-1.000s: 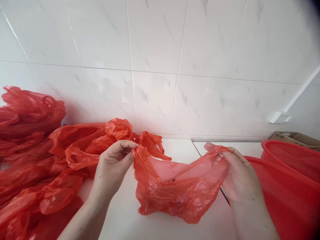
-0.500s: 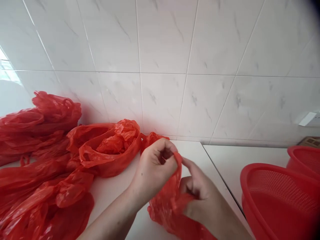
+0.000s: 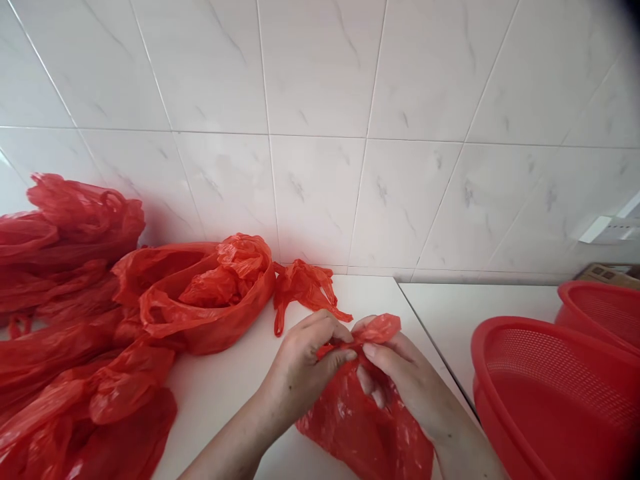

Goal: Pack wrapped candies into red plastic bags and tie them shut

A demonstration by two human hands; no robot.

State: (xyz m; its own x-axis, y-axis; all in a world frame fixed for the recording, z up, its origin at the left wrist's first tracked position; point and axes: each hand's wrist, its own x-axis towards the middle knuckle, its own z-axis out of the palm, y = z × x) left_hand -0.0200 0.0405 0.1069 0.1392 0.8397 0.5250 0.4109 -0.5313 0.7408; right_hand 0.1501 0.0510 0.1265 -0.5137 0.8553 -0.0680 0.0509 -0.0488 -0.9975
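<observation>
A thin red plastic bag [image 3: 360, 420] hangs below both hands over the white table. My left hand [image 3: 313, 363] pinches its gathered top between thumb and fingers. Close beside it, my right hand [image 3: 400, 367] grips the same bunched part, with a short flap of plastic sticking up past the fingers. What lies inside the bag, if anything, I cannot make out. Just beyond my left hand, a small crumpled red bag [image 3: 305, 287] with loose handles lies near the wall.
Left on the table are a loose ring of red bags [image 3: 210, 327] and a heap of more red bags [image 3: 75, 260]. Two red perforated plastic baskets [image 3: 480, 340] stand at right. A tiled wall [image 3: 320, 180] closes off the back; a socket [image 3: 607, 230] is mounted on it.
My hands have shifted lower and come together at the bag's top, where a flap now sticks up. The view has turned slightly right, uncovering the small crumpled bag by the wall.
</observation>
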